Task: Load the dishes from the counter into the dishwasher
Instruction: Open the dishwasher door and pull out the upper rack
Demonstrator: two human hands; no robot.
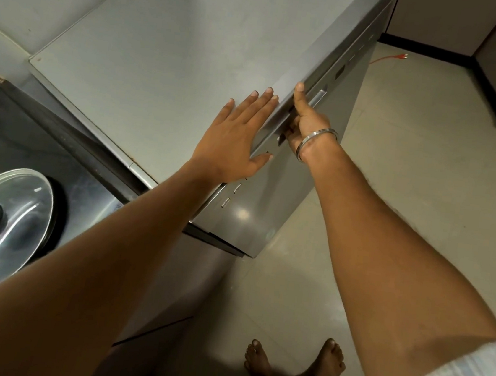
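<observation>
Meanwhile right hand (304,129) grips dishwasher (175,56) door handle (313,101).

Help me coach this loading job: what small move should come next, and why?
Probably pull the dishwasher door open: the right hand grips its handle recess, the left hand rests flat on the top, and the door looks closed.

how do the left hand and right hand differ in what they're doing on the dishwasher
The left hand lies flat, fingers straight, on the dishwasher's top panel; the right hand curls into the door handle recess on the front, thumb pointing up. The right wrist wears a metal bangle; the left wrist is bare. The left hand holds nothing; the right grips the handle. Both touch the dishwasher near its front top edge.
</observation>
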